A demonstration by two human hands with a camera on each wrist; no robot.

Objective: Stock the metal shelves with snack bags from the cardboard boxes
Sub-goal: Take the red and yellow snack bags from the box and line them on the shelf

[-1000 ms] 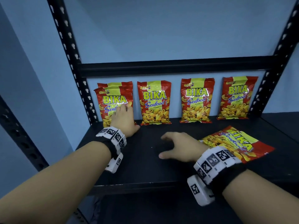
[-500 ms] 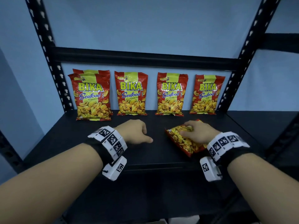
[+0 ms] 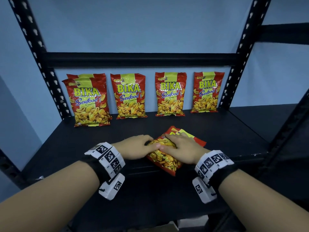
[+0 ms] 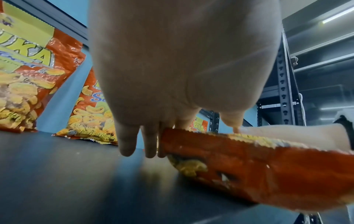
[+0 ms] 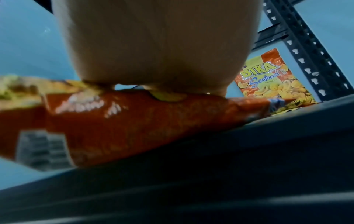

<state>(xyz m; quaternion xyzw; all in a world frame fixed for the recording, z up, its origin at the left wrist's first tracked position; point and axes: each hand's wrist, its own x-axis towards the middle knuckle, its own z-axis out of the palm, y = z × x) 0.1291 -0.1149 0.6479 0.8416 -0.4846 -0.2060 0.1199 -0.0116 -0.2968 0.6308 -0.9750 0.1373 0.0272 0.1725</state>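
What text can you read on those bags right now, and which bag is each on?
"BIKA": on each upright bag, e.g. leftmost bag.
"Seafood": under it, on all four front bags.
"Perisa Makanan Laut": bottom edge of second bag, partly legible.
Lying bag under both hands: mostly covered.
Smaller print: too small.

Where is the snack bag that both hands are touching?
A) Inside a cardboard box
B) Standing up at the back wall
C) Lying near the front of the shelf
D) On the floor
C: the left hand and right hand are on a snack bag lying near the front edge of the black shelf, while the other bags stand at the back.
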